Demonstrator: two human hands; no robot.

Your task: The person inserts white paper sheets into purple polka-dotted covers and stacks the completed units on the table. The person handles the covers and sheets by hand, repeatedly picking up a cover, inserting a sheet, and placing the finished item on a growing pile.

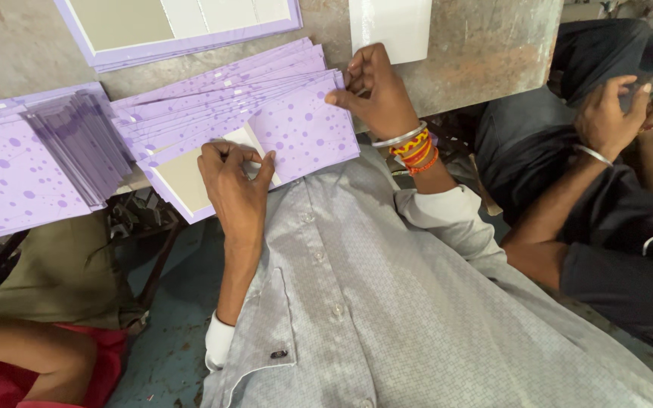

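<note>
Left hand (236,185) pinching purple sheet (300,128) (right (376,91) too).

Soft, even daylight — sharp focus

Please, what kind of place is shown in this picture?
Probably a small paper or envelope workshop: fanned stacks of purple sheets lie on a worn table, both hands, left and right, fold one, and another person sits close by.
</note>
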